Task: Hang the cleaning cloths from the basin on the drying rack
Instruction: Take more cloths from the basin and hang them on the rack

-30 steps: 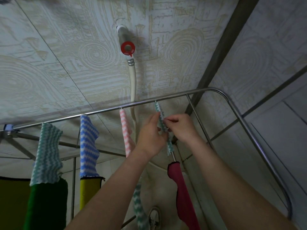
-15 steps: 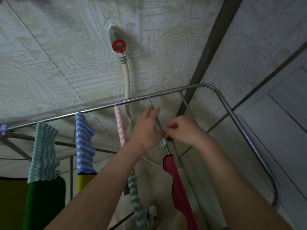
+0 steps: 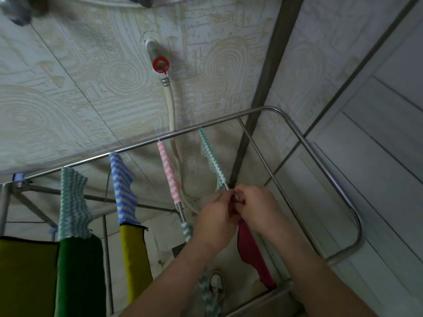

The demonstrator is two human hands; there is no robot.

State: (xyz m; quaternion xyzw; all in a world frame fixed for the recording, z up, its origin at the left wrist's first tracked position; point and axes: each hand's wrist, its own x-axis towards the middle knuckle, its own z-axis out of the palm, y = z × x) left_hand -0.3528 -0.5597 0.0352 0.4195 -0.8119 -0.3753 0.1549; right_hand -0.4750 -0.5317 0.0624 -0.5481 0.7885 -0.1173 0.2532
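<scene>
A steel drying rack (image 3: 304, 138) fills the view. A green-and-white zigzag cloth (image 3: 211, 157) hangs over one of its thin rails. Just below it on the same rail hangs a dark red cloth (image 3: 250, 250). My left hand (image 3: 217, 221) and my right hand (image 3: 257, 207) meet at the red cloth's top edge, and both pinch it at the rail. A pink-and-white cloth (image 3: 169, 173) hangs on the rail to the left. The basin is out of view.
Further left hang a blue zigzag cloth (image 3: 123, 188) above a yellow cloth (image 3: 135, 259), and a green zigzag cloth (image 3: 73, 207) above a dark green one (image 3: 80, 275). A red tap (image 3: 161, 64) with a white hose (image 3: 171, 106) is on the tiled wall.
Both hands have slid down the rail from the green-and-white cloth to the top of the dark red cloth. The green-and-white cloth now hangs free, spread on the rail.
</scene>
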